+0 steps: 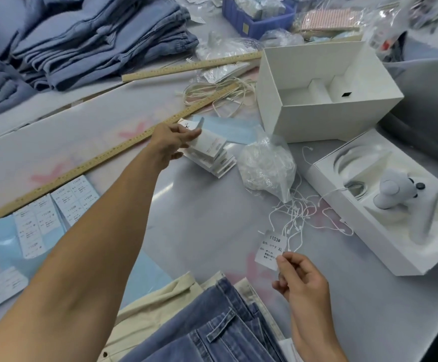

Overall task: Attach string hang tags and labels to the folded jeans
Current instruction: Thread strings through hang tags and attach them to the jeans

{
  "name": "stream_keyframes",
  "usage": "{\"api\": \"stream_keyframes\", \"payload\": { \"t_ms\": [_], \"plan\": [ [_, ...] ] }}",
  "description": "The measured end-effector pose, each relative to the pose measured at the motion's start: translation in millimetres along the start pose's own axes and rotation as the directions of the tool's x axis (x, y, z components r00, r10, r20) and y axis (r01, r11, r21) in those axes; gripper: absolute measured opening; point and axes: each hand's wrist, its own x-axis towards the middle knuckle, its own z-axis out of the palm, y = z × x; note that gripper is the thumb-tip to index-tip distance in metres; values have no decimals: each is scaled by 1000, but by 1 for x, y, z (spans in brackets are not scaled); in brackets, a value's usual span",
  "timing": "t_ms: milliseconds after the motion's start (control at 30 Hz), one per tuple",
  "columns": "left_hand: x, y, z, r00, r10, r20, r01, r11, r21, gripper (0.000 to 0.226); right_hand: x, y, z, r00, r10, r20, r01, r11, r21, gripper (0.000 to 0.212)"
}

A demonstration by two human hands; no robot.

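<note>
My left hand (172, 143) reaches far across the table and pinches the top white hang tag (208, 142) of a fanned stack of tags (219, 163). My right hand (300, 280) pinches a white size label (271, 248) printed 1103# XL, held just above the table. Blue jeans (212, 327) lie at the bottom edge on cream fabric (157, 301). Loose white string loops (298, 212) spread beside a clear bag of strings (266, 165).
Sheets of size labels (43, 215) lie at the left beside a long wooden ruler (103, 155). An open white box (325, 97) and a box tray with a grey device (395, 202) stand at the right. Stacked jeans (95, 40) and a blue bin (257, 19) sit at the back.
</note>
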Motion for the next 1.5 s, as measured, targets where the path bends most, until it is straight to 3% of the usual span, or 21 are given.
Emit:
{"api": "stream_keyframes", "payload": {
  "t_ms": [67, 167, 200, 267, 367, 400, 433, 467, 533, 567, 600, 633, 667, 700, 767, 833, 867, 1067, 1200, 1333, 1500],
  "plan": [
    [0, -4, -3, 999, -33, -6, 33, 999, -11, 28, -3, 2, 0, 1000, 14, -13, -14, 1000, 7, 21],
    [-5, 2, -2, 959, 108, -263, -103, 994, 31, 19, -8, 3, -1, 1000, 22, -17, -22, 1000, 17, 22],
    [-11, 10, -3, 899, 225, -376, -202, 974, 100, 14, -10, 3, -2, 1000, 21, -15, -21, 1000, 19, 21],
    [-41, 29, -12, 692, 539, -480, -428, 842, 328, 12, -13, 1, -6, 1000, 17, -12, -16, 999, 35, 21],
    [-129, 26, -26, 332, 899, -284, -646, 436, 626, 18, -21, -10, -17, 1000, 14, -14, -12, 996, 92, 23],
    [-165, 7, -26, 311, 934, -175, -656, 344, 672, 16, -25, -16, -22, 1000, 10, -12, -8, 993, 115, 24],
    [-201, -20, -25, 355, 934, -45, -655, 282, 701, 12, -29, -20, -28, 1000, 6, -8, -5, 991, 136, 25],
    [-238, -53, -19, 476, 877, 65, -665, 311, 679, 12, -35, -24, -34, 1000, 5, 3, -5, 988, 156, 26],
    [-303, -109, -2, 806, 529, 265, -583, 634, 509, 22, -48, -30, -44, 999, 18, 51, -27, 982, 189, 19],
    [-331, -134, -3, 852, 321, 413, -493, 759, 426, 33, -56, -32, -46, 996, 30, 86, -46, 979, 197, 14],
    [-357, -157, -4, 874, 174, 454, -406, 775, 485, 47, -64, -32, -48, 992, 45, 117, -67, 979, 193, 10],
    [-375, -179, -2, 878, 211, 430, -459, 628, 628, 51, -72, -29, -48, 988, 63, 139, -87, 981, 173, 8],
    [-384, -198, -1, 875, 296, 384, -483, 582, 654, 46, -80, -24, -48, 985, 81, 154, -102, 985, 138, 7],
    [-394, -214, 6, 876, 318, 362, -475, 695, 540, 35, -89, -18, -47, 982, 99, 161, -114, 990, 87, 6],
    [-399, -245, 11, 806, 527, 271, -583, 622, 523, 19, -106, -4, -44, 976, 145, 165, -139, 989, -51, 3],
    [-403, -264, 27, 806, 575, 144, -530, 589, 610, 20, -120, 12, -42, 975, 164, 151, -133, 972, -194, 10],
    [-400, -265, 31, 761, 642, 94, -544, 552, 631, 20, -126, 19, -41, 979, 145, 140, -105, 961, -257, 13],
    [-416, -272, 53, 670, 729, 140, -647, 481, 592, 25, -137, 54, -30, 996, 28, 84, 12, 900, -437, 14],
    [-415, -273, 56, 645, 751, 140, -643, 435, 630, 29, -132, 68, -29, 980, -142, 137, 197, 684, -702, 20],
    [-409, -265, 57, 718, 695, 44, -589, 572, 571, 27, -130, 73, -27, 930, -248, 273, 362, 473, -803, 15],
    [-381, -228, 57, 901, 432, -40, -324, 731, 601, 7, -127, 75, -28, 929, -296, 224, 352, 513, -783, 20]
  ]
}}
